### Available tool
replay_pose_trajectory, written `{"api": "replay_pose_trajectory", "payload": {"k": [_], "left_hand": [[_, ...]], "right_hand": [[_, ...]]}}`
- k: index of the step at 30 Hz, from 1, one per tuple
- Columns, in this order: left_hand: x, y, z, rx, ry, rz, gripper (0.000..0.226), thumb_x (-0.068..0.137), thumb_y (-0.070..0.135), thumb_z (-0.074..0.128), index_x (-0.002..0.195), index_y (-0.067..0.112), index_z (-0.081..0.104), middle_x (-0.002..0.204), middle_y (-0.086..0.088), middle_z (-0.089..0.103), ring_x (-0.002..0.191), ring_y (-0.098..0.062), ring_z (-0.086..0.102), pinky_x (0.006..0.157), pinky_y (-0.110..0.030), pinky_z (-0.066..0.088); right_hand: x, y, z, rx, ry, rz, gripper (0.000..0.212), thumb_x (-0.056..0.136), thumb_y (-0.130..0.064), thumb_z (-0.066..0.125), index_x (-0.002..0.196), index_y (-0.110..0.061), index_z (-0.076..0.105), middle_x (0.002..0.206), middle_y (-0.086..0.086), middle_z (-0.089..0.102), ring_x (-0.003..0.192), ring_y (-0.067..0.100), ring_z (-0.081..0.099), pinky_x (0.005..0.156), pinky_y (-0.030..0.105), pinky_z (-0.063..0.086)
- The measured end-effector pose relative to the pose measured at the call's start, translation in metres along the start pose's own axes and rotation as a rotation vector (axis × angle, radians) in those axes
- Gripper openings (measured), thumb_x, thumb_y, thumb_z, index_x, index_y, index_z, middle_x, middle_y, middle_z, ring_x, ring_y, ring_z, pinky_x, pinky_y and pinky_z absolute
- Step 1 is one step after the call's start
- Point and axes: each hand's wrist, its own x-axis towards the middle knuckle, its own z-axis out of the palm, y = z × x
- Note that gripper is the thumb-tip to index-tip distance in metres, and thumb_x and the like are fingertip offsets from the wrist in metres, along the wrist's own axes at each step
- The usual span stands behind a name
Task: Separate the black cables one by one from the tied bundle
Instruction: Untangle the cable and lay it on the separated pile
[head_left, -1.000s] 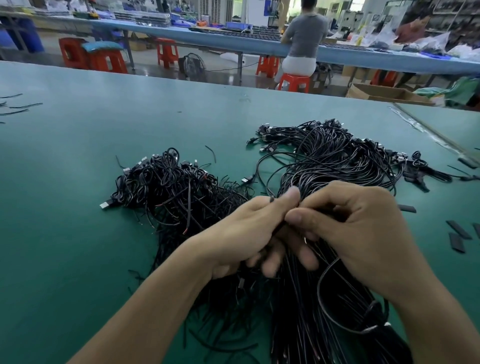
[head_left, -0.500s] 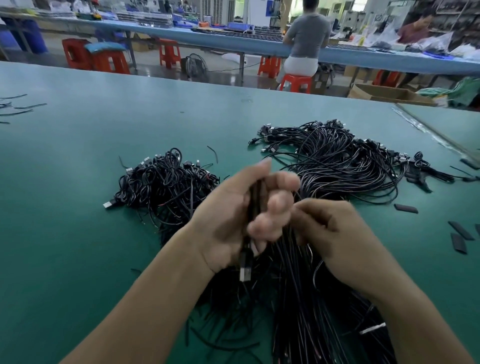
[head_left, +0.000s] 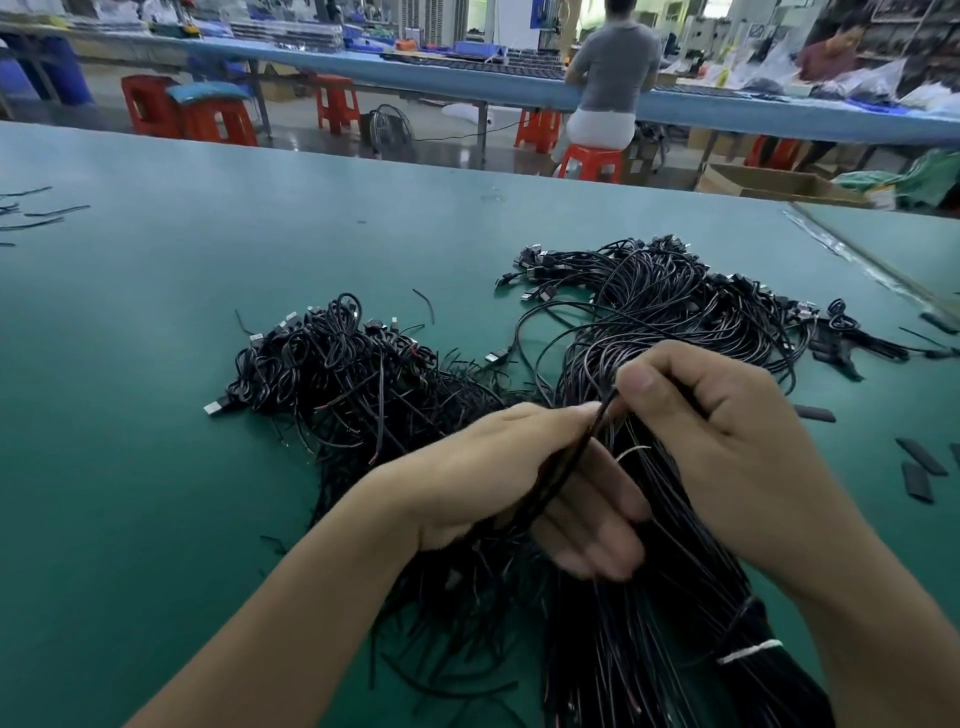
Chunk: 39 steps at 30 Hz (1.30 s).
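1. Near the surface's (head_left: 156, 441) near edge, the left hand's (head_left: 498, 478) closed grip held a few black cables (head_left: 569, 465), the right hand (head_left: 727, 452) pinching their upper end; several might come away together.
2. The tied bundle (head_left: 670, 582) lay beneath both hands; its white tie (head_left: 748, 652) could snag a pulled cable.
3. The loose pile (head_left: 353, 374) just beside invited retangling.

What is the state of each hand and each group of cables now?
Left hand: holds pulled-out cables between thumb and fingers.
Right hand: pinches strands of the tied bundle.
Tied bundle: bound by a white tie.
Loose pile: untied, heaped on the table.
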Motion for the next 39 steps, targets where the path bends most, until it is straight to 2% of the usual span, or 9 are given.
{"api": "replay_pose_trajectory", "payload": {"k": [4, 7, 12, 16, 20, 26, 31, 34, 39], "left_hand": [[-0.006, 0.007, -0.001, -0.221, -0.127, 0.056, 0.064, 0.098, 0.055, 0.034, 0.062, 0.012, 0.064, 0.036, 0.007, 0.041, 0.028, -0.004, 0.042, 0.034, -0.015, 0.04], [-0.007, 0.015, -0.003, -0.529, -0.173, 0.179, 0.052, 0.1, 0.04, 0.039, 0.063, 0.012, 0.062, 0.037, 0.01, 0.04, 0.028, 0.0, 0.04, 0.033, -0.015, 0.039], [0.006, 0.016, -0.003, -0.754, 0.264, 0.402, 0.055, 0.103, 0.033, 0.037, 0.084, 0.002, 0.077, 0.074, -0.002, 0.072, 0.056, -0.009, 0.065, 0.055, -0.021, 0.056], [0.013, 0.006, -0.01, -0.532, 0.482, 0.424, 0.051, 0.108, 0.035, 0.028, 0.109, 0.001, 0.066, 0.103, -0.017, 0.076, 0.096, -0.025, 0.074, 0.079, -0.03, 0.061], [0.009, 0.001, 0.0, -0.029, 0.489, 0.245, 0.05, 0.108, 0.031, 0.034, 0.088, 0.012, 0.076, 0.083, -0.008, 0.077, 0.075, -0.014, 0.074, 0.064, -0.019, 0.056], [0.001, 0.001, 0.007, 0.186, 0.251, 0.019, 0.074, 0.101, 0.06, 0.028, 0.05, 0.019, 0.061, 0.039, 0.003, 0.046, 0.033, -0.012, 0.045, 0.037, -0.016, 0.034], [-0.006, 0.007, 0.0, -0.126, -0.16, -0.041, 0.074, 0.086, 0.077, 0.024, 0.046, 0.019, 0.046, 0.035, 0.009, 0.026, 0.029, -0.005, 0.024, 0.031, -0.015, 0.014], [-0.007, 0.006, -0.002, -0.211, -0.302, -0.042, 0.068, 0.091, 0.067, 0.025, 0.048, 0.018, 0.045, 0.037, 0.009, 0.028, 0.03, -0.005, 0.027, 0.031, -0.016, 0.016], [-0.006, 0.002, 0.002, -0.151, -0.196, -0.035, 0.056, 0.095, 0.05, 0.033, 0.047, 0.023, 0.042, 0.045, -0.004, 0.054, 0.047, -0.018, 0.06, 0.042, -0.02, 0.042]], "right_hand": [[-0.002, 0.008, 0.001, 0.04, 0.114, 0.115, 0.031, 0.085, -0.054, 0.064, 0.078, -0.024, 0.067, 0.062, 0.017, 0.05, 0.053, 0.023, 0.039, 0.049, 0.039, 0.034], [-0.003, 0.01, 0.008, 0.005, -0.039, 0.164, 0.024, 0.09, -0.049, 0.058, 0.075, -0.035, 0.071, 0.051, -0.003, 0.041, 0.05, 0.013, 0.036, 0.047, 0.034, 0.028], [-0.01, 0.001, 0.023, -0.145, -0.482, 0.2, 0.023, 0.098, -0.04, 0.057, 0.083, -0.027, 0.07, 0.051, -0.007, 0.048, 0.048, 0.008, 0.04, 0.048, 0.031, 0.038], [-0.01, -0.01, 0.017, -0.236, -0.497, 0.109, 0.028, 0.097, -0.038, 0.056, 0.076, -0.021, 0.063, 0.055, -0.006, 0.052, 0.05, 0.008, 0.045, 0.051, 0.029, 0.041], [-0.006, -0.011, 0.004, -0.238, -0.26, -0.027, 0.013, 0.088, -0.031, 0.073, 0.075, -0.027, 0.074, 0.072, -0.022, 0.063, 0.072, -0.004, 0.06, 0.065, 0.01, 0.04], [-0.004, -0.002, -0.001, -0.09, -0.023, -0.035, 0.015, 0.072, -0.028, 0.086, 0.071, -0.027, 0.071, 0.066, -0.008, 0.067, 0.061, 0.007, 0.06, 0.059, 0.014, 0.041], [-0.002, -0.001, 0.001, 0.401, -0.123, 0.095, 0.009, 0.071, -0.022, 0.078, 0.074, -0.02, 0.07, 0.087, 0.005, 0.075, 0.084, 0.016, 0.072, 0.075, 0.022, 0.055], [-0.004, -0.002, -0.002, 0.571, -0.241, 0.141, 0.01, 0.071, -0.014, 0.078, 0.072, -0.02, 0.07, 0.08, 0.009, 0.074, 0.079, 0.018, 0.072, 0.072, 0.021, 0.056], [-0.004, 0.002, -0.004, 0.453, -0.21, 0.124, 0.01, 0.07, -0.017, 0.078, 0.073, -0.019, 0.069, 0.074, 0.011, 0.072, 0.072, 0.017, 0.068, 0.069, 0.027, 0.058]]}}
